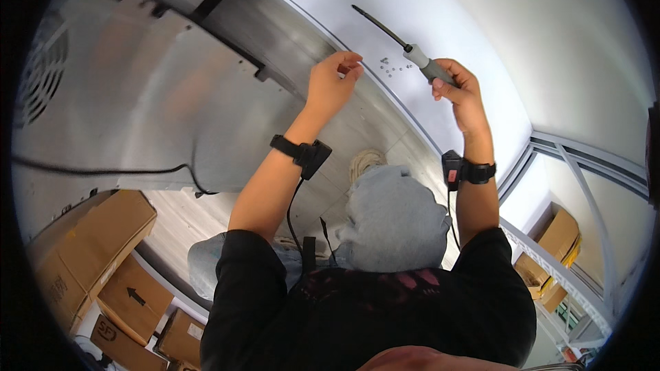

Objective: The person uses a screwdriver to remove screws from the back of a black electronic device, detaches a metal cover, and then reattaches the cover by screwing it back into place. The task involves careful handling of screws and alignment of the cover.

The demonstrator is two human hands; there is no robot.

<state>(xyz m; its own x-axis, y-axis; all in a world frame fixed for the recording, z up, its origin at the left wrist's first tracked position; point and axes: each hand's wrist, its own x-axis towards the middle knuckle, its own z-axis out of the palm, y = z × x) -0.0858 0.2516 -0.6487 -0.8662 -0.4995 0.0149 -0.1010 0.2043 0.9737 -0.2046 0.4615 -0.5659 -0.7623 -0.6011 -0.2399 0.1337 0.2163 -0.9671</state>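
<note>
In my right hand (459, 93) is a screwdriver (416, 57) with a grey handle and a long dark shaft. Its tip points up and to the left, above a white surface (454, 14). My left hand (335, 79) is closed, thumb and fingertips drawn together near that surface's edge; whatever it pinches, if anything, is too small to make out. Several small screws (390, 69) lie loose on the white surface between my two hands. To the left of my left hand stands a large metal casing (151, 89) with a round vent grille.
A black cable (137, 171) runs across the casing. Cardboard boxes (103, 247) are stacked at the lower left. On the right, a metal shelf frame (584, 199) holds another carton (558, 237). A shoe (366, 163) and my bent knee are below my hands.
</note>
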